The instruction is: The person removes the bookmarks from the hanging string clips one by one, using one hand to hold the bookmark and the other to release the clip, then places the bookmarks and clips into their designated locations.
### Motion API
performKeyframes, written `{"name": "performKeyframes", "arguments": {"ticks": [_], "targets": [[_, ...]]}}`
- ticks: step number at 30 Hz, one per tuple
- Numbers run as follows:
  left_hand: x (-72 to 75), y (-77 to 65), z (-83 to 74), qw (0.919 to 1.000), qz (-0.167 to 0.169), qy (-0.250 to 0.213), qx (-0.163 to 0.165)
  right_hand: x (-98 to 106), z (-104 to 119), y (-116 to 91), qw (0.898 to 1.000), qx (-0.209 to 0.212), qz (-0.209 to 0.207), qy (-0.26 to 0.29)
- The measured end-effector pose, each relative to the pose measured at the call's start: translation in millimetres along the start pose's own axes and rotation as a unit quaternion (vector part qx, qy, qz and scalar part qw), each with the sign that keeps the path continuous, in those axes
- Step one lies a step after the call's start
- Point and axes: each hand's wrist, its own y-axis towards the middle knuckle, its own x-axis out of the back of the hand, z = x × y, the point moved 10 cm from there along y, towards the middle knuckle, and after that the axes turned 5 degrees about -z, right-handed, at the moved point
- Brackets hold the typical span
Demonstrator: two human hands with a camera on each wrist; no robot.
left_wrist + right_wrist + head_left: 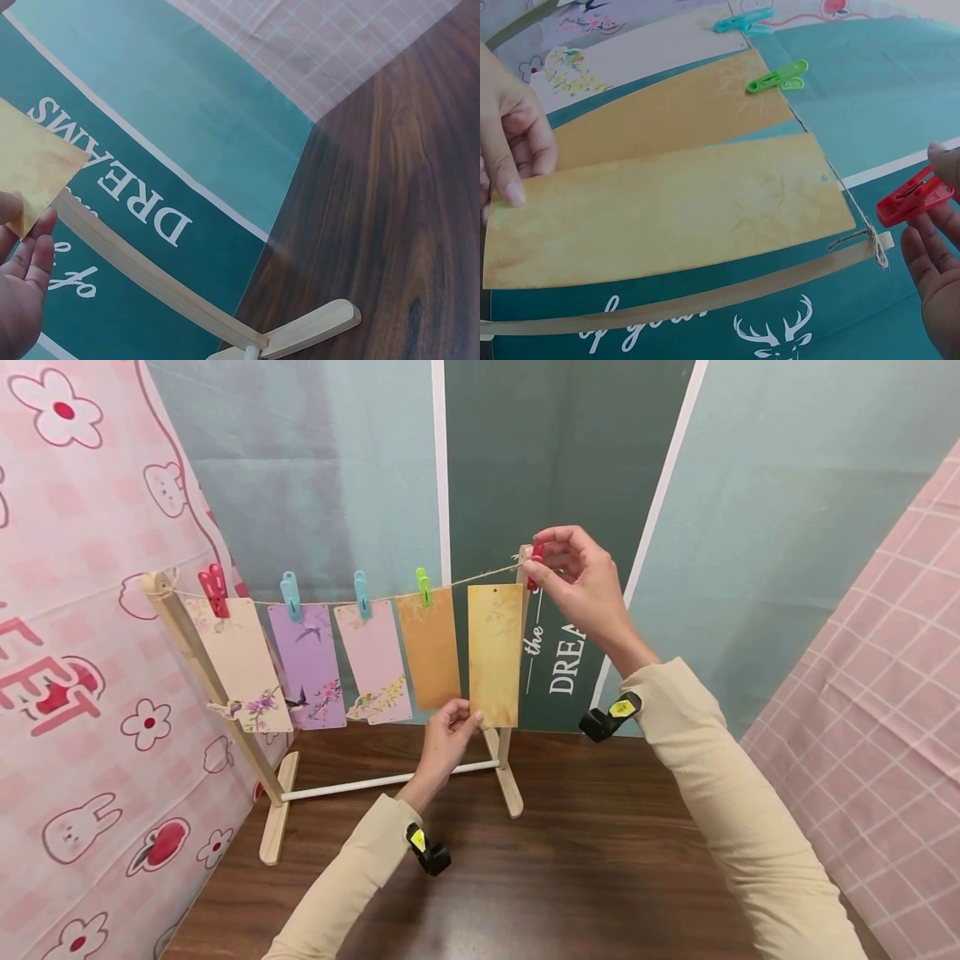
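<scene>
A yellow paper card with a small hole at its top stands upright near the right post. My left hand pinches its lower left corner between thumb and fingers. Its top edge lies close to the twine; whether they touch I cannot tell. My right hand holds a red clothespin by its handles, beside the knotted end of the twine. The right wrist view shows the clothespin apart from both card and twine. An orange card hangs just left under a green clothespin.
Further left hang a pink card, a purple card and a cream card, each clipped by a clothespin. The wooden rack's right post and white crossbar stand on the brown table. Printed cloths surround it.
</scene>
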Motion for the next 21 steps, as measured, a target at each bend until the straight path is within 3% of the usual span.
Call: {"name": "performKeyframes", "arguments": {"ticks": [9,16,21], "targets": [[-1.0,-2.9,-1.0,0.9998,0.015,-0.007,-0.009,12.0,-5.9,-6.7,1.000,0.009,-0.024,-0.005],[1.1,4.9,27.7,0.9998,0.007,-0.016,-0.006,18.2,-10.9,-11.7,1.000,0.003,-0.026,-0.013],[0.1,4.3,30.4,0.9997,0.006,-0.022,-0.006,21.0,-15.5,-14.4,1.000,-0.003,-0.024,-0.012]]}}
